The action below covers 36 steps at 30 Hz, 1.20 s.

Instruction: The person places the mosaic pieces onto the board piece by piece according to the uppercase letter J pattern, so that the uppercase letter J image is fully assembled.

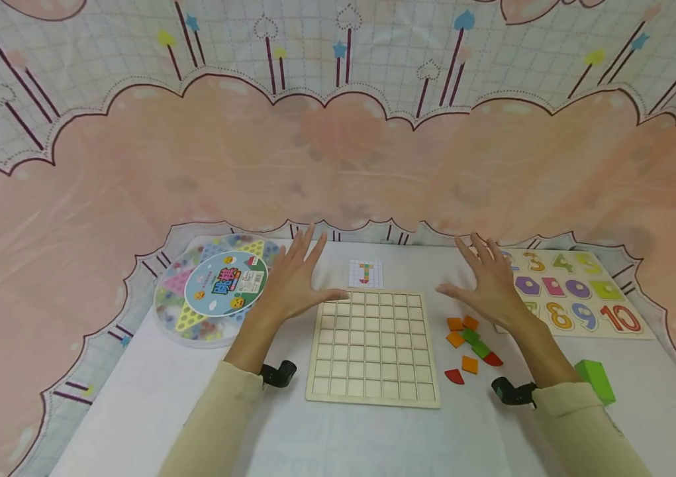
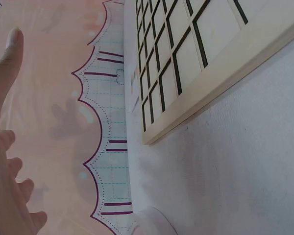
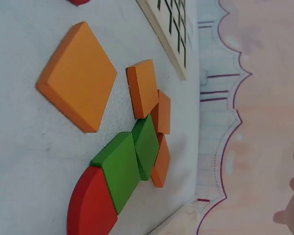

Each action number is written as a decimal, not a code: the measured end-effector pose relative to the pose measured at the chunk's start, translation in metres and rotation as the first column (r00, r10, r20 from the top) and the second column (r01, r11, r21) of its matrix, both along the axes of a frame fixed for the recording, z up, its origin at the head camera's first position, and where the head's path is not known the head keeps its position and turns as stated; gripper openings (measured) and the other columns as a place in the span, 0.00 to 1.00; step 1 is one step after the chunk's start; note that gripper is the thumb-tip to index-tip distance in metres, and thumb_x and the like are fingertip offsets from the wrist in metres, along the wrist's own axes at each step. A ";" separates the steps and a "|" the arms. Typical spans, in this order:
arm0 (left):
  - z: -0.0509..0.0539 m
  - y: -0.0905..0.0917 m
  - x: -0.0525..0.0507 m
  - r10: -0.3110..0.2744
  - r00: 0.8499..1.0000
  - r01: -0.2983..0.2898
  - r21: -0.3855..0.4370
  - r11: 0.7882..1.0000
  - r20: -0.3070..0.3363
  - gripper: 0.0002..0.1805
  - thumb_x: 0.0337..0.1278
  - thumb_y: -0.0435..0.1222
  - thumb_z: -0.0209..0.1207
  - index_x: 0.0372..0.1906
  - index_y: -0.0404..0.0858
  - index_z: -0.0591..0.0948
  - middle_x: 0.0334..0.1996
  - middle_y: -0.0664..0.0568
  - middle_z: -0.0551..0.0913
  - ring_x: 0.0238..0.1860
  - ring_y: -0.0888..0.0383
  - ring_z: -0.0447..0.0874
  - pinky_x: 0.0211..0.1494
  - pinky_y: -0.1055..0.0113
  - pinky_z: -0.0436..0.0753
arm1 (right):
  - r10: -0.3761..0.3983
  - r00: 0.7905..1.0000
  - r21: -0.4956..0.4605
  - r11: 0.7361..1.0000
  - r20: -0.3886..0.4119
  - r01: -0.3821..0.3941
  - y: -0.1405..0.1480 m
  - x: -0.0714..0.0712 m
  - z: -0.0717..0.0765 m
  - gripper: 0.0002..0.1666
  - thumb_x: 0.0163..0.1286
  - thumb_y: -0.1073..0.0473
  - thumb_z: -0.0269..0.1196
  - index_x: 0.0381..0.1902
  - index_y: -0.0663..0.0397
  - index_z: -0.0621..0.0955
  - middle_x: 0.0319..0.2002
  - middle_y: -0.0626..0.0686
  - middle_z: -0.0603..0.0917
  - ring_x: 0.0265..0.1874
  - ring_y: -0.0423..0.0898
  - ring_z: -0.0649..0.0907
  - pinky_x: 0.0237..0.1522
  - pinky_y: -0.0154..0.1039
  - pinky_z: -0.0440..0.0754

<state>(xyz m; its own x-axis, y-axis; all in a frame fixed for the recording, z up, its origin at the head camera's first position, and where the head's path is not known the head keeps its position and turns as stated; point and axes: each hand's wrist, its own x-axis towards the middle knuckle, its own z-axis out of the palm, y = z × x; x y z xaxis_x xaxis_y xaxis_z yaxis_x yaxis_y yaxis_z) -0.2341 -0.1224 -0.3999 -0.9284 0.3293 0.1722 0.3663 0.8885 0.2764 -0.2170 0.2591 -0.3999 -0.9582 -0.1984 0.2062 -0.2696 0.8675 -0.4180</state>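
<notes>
My left hand (image 1: 290, 285) and right hand (image 1: 492, 285), released, fingers spread, flank the gridded board (image 1: 373, 348) on the tabletop (image 1: 338, 444). Right of it lie 8 coloured blocks (image 1: 470, 336); the card (image 1: 365, 273) beyond seemingly bears a J-shape.

The grid board (image 1: 373, 347) lies right of the game disc (image 1: 226, 283), left of 8 tiles (image 1: 471, 336), before the card (image 1: 365, 273).
</notes>
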 end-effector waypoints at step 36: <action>-0.040 -0.019 0.053 -0.205 0.861 0.083 0.269 0.960 0.465 0.48 0.64 0.50 0.63 0.82 0.38 0.55 0.85 0.43 0.44 0.85 0.39 0.43 0.85 0.40 0.51 | 0.156 0.937 -0.183 0.978 0.312 -0.101 0.024 0.024 -0.043 0.21 0.68 0.53 0.69 0.58 0.47 0.84 0.58 0.55 0.86 0.58 0.57 0.81 0.61 0.61 0.81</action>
